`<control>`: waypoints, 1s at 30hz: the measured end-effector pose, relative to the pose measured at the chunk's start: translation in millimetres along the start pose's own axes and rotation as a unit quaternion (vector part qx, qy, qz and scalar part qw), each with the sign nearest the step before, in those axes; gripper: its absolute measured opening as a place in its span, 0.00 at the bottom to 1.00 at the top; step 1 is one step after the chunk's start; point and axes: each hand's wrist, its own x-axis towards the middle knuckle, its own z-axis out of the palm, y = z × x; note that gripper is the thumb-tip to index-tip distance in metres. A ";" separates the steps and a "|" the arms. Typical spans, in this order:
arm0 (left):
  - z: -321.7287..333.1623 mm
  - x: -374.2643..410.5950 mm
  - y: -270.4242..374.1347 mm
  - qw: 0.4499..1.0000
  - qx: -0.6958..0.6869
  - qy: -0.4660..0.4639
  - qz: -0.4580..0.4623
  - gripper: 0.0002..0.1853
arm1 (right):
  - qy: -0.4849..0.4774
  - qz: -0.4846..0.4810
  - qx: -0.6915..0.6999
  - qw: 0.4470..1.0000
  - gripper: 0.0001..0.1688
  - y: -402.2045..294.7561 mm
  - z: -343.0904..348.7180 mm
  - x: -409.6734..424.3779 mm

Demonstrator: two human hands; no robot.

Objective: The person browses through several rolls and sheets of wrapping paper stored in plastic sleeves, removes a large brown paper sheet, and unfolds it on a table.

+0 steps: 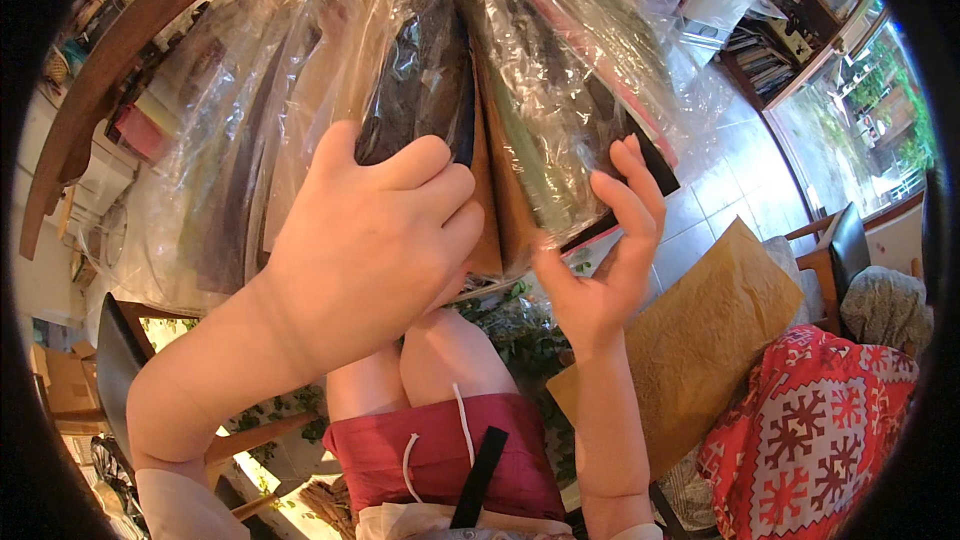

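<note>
A row of flat clear plastic bags with folded fabric or garments inside fills the space before me. The row parts in the middle beside a brown sheet. My left hand is curled over the lower end of a bag with dark contents; its fingertips are hidden. To the right, my right hand has its thumb at the bottom edge of a bag with green and dark contents. The other fingers of that hand bend against the bag's right side. Pink and black edges show behind it.
A curved-looking wooden beam runs along the upper left. Brown paper and a red patterned cloth lie at the right, near a black-backed chair. Another chair stands left. Leafy plants show below the bags.
</note>
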 end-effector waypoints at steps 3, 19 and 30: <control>-0.7 1.1 -0.7 1.000 -0.016 0.002 -0.007 0.18 | 0.060 -0.031 0.025 0.997 0.35 -3.3 13.5 -1.2; -3.1 -8.8 -9.0 0.997 -0.070 0.016 -0.004 0.13 | -0.069 -0.022 -0.124 0.990 0.16 -2.0 1.7 -20.2; 4.8 -12.1 -7.5 0.999 -0.031 0.030 0.008 0.17 | -0.041 0.119 -0.068 0.990 0.08 -18.0 5.7 -8.4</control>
